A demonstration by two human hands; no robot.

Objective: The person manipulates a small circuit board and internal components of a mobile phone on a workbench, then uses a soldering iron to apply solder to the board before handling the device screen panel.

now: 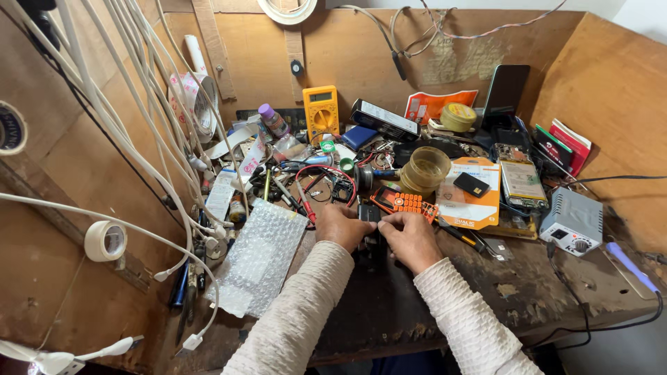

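Both hands meet at the bench's middle: the left hand [342, 226] and right hand [410, 239] pinch a small black part [369, 214] from either side, fingers closed on it, likely steadying it; its kind is unclear. Bubble wrap [260, 255] lies left. Just beyond sits an orange keypad phone [404, 203], farther a yellow multimeter [320, 111].

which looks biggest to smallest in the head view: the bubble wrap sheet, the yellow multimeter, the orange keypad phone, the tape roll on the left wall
1. bubble wrap sheet, clearly largest, though nearest the camera
2. yellow multimeter
3. orange keypad phone
4. tape roll

The last three look close, and their depths differ, so that order is unsure.
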